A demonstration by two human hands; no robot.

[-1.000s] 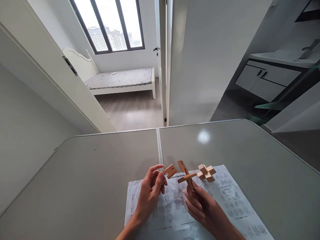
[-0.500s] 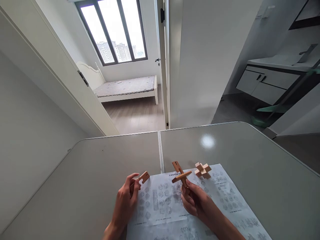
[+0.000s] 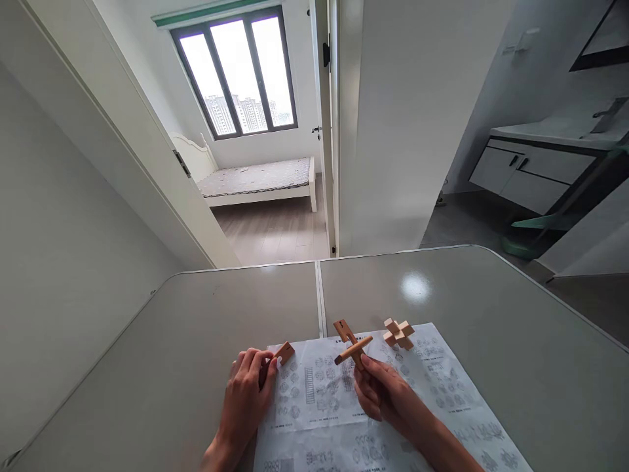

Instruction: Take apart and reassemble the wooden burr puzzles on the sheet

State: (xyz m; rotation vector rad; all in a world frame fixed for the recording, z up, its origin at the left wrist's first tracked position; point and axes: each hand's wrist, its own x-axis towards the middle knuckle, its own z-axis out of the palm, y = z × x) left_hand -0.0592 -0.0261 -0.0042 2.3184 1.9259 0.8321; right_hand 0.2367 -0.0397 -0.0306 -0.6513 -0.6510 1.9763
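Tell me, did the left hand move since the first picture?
Yes. The left hand moved left, away from the pale strip in the table, along with its wooden piece.

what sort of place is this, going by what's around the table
Probably a home, likely an apartment: a bed with a bare patterned mattress stands beyond the open doorway, high-rise buildings show through the window, and a sink cabinet is at the right.

Dark-framed glass window point(image 3: 238, 75), beyond left hand point(image 3: 246, 393): blown-out daylight
Glossy grey bench point(image 3: 265, 308): round glare beyond right hand point(image 3: 388, 388)
White cabinet point(image 3: 533, 176), farther right: dim
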